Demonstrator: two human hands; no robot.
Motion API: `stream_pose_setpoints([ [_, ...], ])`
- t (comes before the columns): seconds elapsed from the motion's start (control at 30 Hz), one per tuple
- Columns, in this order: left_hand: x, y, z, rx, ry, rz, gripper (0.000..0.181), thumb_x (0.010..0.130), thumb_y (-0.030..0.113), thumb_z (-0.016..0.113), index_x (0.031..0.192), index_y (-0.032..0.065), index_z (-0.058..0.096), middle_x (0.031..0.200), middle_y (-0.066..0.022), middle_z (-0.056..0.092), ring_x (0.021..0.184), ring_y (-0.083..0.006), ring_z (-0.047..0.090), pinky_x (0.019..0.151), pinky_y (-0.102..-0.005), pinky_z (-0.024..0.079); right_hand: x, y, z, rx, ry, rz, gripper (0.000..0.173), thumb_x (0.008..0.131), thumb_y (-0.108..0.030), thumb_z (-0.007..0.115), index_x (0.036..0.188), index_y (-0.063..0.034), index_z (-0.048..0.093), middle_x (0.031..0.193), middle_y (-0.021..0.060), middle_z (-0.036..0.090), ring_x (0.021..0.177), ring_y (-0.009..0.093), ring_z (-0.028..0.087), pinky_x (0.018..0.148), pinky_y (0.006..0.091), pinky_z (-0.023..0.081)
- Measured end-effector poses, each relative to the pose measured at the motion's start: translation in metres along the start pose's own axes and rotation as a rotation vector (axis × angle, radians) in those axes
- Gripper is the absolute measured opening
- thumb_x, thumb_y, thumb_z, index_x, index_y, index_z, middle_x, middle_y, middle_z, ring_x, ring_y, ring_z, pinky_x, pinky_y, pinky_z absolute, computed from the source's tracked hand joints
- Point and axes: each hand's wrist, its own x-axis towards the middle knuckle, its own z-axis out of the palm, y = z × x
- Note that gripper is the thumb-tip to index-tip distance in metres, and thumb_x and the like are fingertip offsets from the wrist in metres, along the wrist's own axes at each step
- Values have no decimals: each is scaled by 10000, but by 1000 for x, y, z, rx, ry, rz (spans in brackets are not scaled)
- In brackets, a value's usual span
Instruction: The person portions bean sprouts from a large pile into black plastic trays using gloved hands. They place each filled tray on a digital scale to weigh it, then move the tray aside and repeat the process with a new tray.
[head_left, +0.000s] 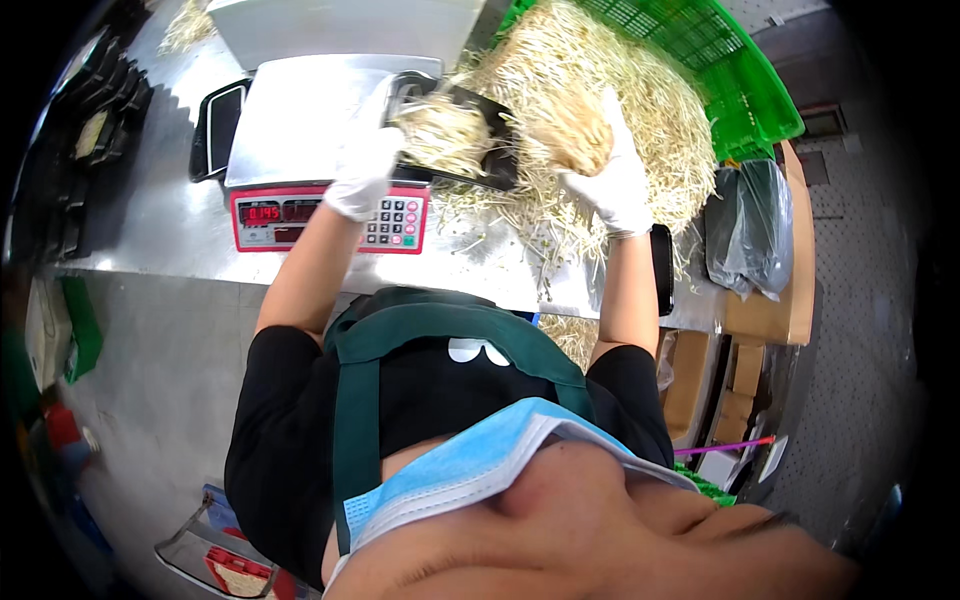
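Note:
My left hand (366, 174), in a white glove, grips the left end of a black plastic tray (501, 169). A clump of bean sprouts (444, 136) lies in this tray, which overlaps the right side of a digital weighing scale (300, 124). My right hand (619, 184), gloved as well, is closed around a bunch of sprouts (581, 139) over a large heap of bean sprouts (660, 90). Motion blurs both hands and the held bunch, and my left fingers are hard to make out.
The heap spills from a tipped green plastic crate (750, 90) onto the steel table (172, 225). Black trays (112, 97) line the far left. Bagged trays (750, 225) stand by a cardboard box (796, 255) at right. Another black tray (662, 270) lies near my right forearm.

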Motion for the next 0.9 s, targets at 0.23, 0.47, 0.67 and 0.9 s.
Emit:
stream_pose_setpoints([
  [0.23,-16,53,32,-77,77,-51,712,660,-104,391,1366,-17,415,1316,-142,492,1198,-218,489,1030,-294,384,62,-26,110,-716,-405,-405,1014,582,-211,775,1440,3,279,1039,236,586,948,375,594,841,415,486],
  [0.47,13,83,1,268,64,67,657,850,120,478,1446,-30,246,1430,-204,374,1315,-282,386,1080,-323,313,80,-16,151,-849,-454,-411,882,598,-329,753,1298,81,406,980,221,598,919,364,598,832,398,487],
  [0.67,37,45,21,1266,-370,480,891,813,586,553,1460,44,268,1479,-223,292,1356,-368,307,1044,-610,217,95,-10,129,-954,-658,-268,1005,556,-581,728,1393,-146,382,1310,206,471,1220,366,449,1073,560,221],
  [0.9,28,47,19,1474,-443,470,940,736,610,623,1434,51,332,1355,-186,457,1224,-328,442,1001,-607,257,71,1,72,-777,-670,73,902,675,-186,724,1431,-15,262,1182,229,516,1159,358,493,1008,425,380],
])
